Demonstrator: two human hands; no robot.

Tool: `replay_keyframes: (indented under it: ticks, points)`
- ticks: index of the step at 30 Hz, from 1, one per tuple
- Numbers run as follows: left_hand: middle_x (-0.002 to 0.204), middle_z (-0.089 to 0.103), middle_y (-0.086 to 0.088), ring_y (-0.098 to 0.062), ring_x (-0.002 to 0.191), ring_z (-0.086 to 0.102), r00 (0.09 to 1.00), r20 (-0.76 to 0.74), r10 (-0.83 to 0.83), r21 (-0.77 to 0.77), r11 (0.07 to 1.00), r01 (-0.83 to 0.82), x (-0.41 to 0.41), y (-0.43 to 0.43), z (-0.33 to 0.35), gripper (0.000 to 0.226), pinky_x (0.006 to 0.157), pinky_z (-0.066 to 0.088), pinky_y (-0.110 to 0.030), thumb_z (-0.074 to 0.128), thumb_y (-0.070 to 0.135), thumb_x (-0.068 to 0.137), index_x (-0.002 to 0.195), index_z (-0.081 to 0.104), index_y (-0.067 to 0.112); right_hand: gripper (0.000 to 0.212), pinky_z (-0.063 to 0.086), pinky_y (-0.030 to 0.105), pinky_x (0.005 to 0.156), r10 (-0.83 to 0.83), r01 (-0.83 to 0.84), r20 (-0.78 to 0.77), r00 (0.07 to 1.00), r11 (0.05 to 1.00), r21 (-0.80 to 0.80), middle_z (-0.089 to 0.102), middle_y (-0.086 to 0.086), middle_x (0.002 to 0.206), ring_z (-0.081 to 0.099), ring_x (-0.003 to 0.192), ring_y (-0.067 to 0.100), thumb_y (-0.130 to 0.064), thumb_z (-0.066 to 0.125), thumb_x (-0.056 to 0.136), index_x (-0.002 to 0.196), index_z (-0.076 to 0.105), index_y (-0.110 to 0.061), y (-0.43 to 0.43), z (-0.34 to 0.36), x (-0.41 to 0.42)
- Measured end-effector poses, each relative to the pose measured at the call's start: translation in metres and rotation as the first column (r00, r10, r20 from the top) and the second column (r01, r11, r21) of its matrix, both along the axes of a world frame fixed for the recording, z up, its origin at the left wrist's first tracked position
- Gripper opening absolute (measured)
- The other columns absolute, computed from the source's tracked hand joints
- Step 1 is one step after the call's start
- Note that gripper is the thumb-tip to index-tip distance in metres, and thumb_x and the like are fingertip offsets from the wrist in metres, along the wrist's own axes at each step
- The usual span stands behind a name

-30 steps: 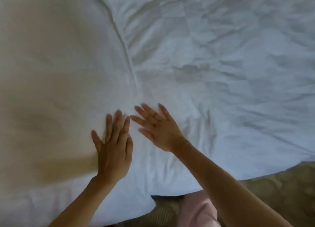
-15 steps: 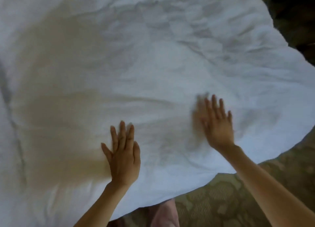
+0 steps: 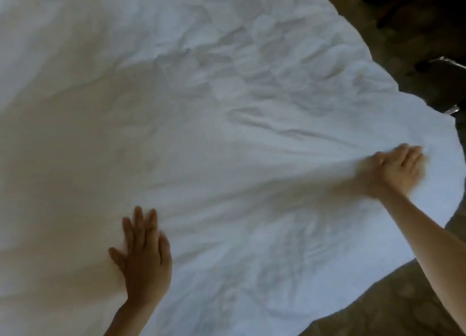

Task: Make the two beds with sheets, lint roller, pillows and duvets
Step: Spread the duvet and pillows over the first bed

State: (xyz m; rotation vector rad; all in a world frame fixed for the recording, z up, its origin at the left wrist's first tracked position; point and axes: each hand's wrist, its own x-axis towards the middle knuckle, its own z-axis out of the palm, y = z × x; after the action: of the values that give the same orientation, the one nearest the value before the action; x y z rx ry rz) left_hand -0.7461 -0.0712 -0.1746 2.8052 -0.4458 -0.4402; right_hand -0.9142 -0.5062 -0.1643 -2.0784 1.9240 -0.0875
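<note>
Duvet [image 3: 227, 123] lay spread across the bed, its edge over the carpet [image 3: 378, 300]; left hand [image 3: 143, 257] pressed flat with straight fingers, likely anchoring the cloth, while the right hand [image 3: 396, 169], blurred but apparently flat-fingered near the corner, probably smoothed creases.

Your duvet [image 3: 227, 134] is plain white all over, no print. On your left it takes a warm tan cast; toward your right it goes cool, bluish white. Up top, a faint grid of quilted squares shows through. Past its edge, the carpet [image 3: 378, 308] is olive-brown with a paler, rounded repeating motif. The shadowed corner [image 3: 403, 20] runs from brown to near black.
</note>
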Motion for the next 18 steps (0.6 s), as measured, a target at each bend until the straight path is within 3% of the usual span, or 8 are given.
replay_keyframes:
  ticks: [3,5,7,9,11,13,15,18]
  points:
    - [0.159,0.007,0.001,-0.02,0.147,0.003,0.998,-0.041,-0.056,-0.021,0.998,0.055,-0.004,-0.036,-0.004,0.058,0.103,0.015,-0.067,0.027,0.032,0.091,0.148,0.031,0.021,0.061,0.025,0.053,0.11,0.499,-0.488,-0.012,0.867,0.843,-0.224,0.019,0.013,0.156,0.015,0.144,0.035,-0.039,0.026,0.096,0.148,0.027,-0.008,0.047,0.0,0.036]
    - [0.159,0.005,-0.003,-0.021,0.147,0.002,0.996,-0.042,-0.074,-0.061,0.996,0.071,-0.006,-0.064,-0.005,0.058,0.103,0.018,-0.065,0.027,0.029,0.091,0.148,0.031,0.018,0.05,0.031,0.049,0.109,0.891,-0.86,-0.038,0.453,0.425,-0.282,0.029,0.007,0.153,0.024,0.143,0.026,-0.033,0.033,0.098,0.145,0.037,-0.016,0.102,-0.016,0.061]
    - [0.159,0.005,-0.005,-0.023,0.146,0.003,0.997,-0.037,-0.073,-0.089,0.994,0.069,-0.006,-0.089,-0.004,0.059,0.103,0.022,-0.063,0.027,0.027,0.091,0.148,0.031,0.015,0.045,0.021,0.042,0.115,0.999,-0.982,-0.036,0.024,0.017,-0.187,0.028,-0.002,0.154,0.021,0.144,0.016,-0.031,0.035,0.099,0.144,0.037,-0.028,0.145,-0.025,0.081]
    - [0.159,0.008,-0.008,-0.025,0.146,0.005,0.996,-0.018,-0.09,-0.089,0.992,0.088,-0.003,-0.108,-0.002,0.057,0.103,0.025,-0.061,0.027,0.026,0.091,0.147,0.032,0.013,0.043,0.016,0.037,0.117,0.99,-0.976,-0.012,-0.143,-0.143,-0.161,0.031,-0.006,0.153,0.023,0.143,0.011,-0.035,0.033,0.099,0.142,0.04,-0.032,0.117,-0.03,0.093]
    - [0.158,0.011,-0.011,-0.028,0.146,0.009,0.996,0.011,-0.092,-0.075,0.993,0.093,0.002,-0.121,-0.004,0.052,0.101,0.028,-0.06,0.031,0.022,0.095,0.146,0.034,0.012,0.043,0.026,0.039,0.113,0.998,-0.971,-0.056,0.036,0.022,-0.238,0.038,-0.003,0.15,0.032,0.14,0.013,-0.039,0.032,0.1,0.14,0.045,-0.029,0.035,-0.04,0.089]
    - [0.157,0.013,-0.015,-0.032,0.145,0.012,0.997,0.039,-0.063,-0.035,0.997,0.064,0.004,-0.135,-0.007,0.053,0.097,0.03,-0.063,0.034,0.023,0.094,0.145,0.035,0.01,0.048,0.034,0.043,0.109,0.894,-0.869,-0.053,0.445,0.416,-0.269,0.039,0.003,0.149,0.035,0.138,0.017,-0.043,0.027,0.101,0.141,0.045,-0.023,-0.067,-0.038,0.065]
    - [0.157,0.012,-0.018,-0.038,0.143,0.013,0.998,0.057,-0.016,0.0,1.0,0.016,-0.001,-0.161,-0.011,0.061,0.095,0.03,-0.067,0.032,0.028,0.089,0.146,0.03,0.006,0.054,0.019,0.041,0.115,0.666,-0.669,-0.066,0.743,0.738,-0.087,0.025,0.0,0.155,0.021,0.144,0.015,-0.048,0.019,0.099,0.147,0.031,-0.026,-0.163,-0.033,0.023]
    - [0.157,0.006,-0.021,-0.045,0.142,0.008,0.996,0.035,0.087,0.011,0.996,-0.088,-0.029,-0.23,-0.014,0.068,0.098,0.023,-0.07,0.028,0.032,0.088,0.147,0.023,0.001,0.077,0.01,0.042,0.119,0.489,-0.461,-0.053,0.871,0.85,0.256,0.015,0.0,0.159,0.011,0.146,0.017,-0.062,0.003,0.087,0.151,0.02,-0.022,-0.246,-0.036,-0.042]
